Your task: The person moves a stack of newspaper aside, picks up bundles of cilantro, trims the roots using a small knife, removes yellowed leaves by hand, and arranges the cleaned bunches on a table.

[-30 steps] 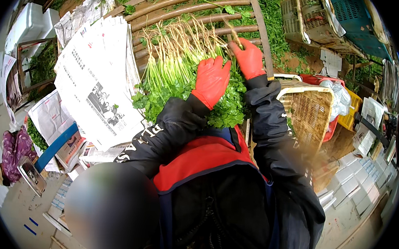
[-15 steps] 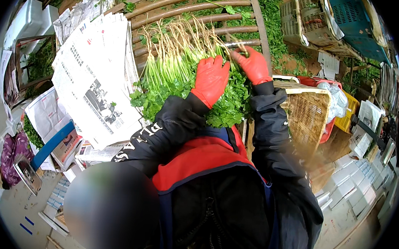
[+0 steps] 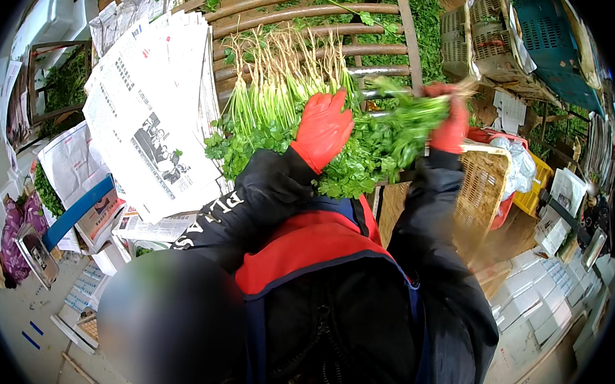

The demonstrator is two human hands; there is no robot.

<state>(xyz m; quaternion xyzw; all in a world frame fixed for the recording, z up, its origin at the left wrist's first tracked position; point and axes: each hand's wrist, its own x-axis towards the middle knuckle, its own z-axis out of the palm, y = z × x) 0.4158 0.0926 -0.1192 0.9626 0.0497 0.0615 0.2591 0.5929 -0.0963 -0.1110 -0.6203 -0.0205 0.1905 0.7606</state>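
A thick row of leafy celery-like greens (image 3: 263,105), with pale stems and brown roots pointing away from me, lies on a slatted rack (image 3: 311,13). My left hand (image 3: 323,131), in a red glove, rests flat on the stems and leaves at the row's right part, fingers stretched out. To the right, my right hand (image 3: 450,123), also red-gloved, is closed round a small bunch of the same greens (image 3: 414,121). Its leaves hang to the left over the row, blurred by motion, and its roots stick out to the right past my fingers.
Fanned sheets of newspaper (image 3: 150,119) lie left of the greens. A brown plastic crate (image 3: 483,181) stands close by my right forearm, with a yellow basket (image 3: 533,188) beyond it. More crates (image 3: 549,41) sit at the far right. Loose greens (image 3: 426,34) cover the ground behind the rack.
My right hand has moved right and lifted a small bunch of greens off the row. My left hand has stayed on the greens.
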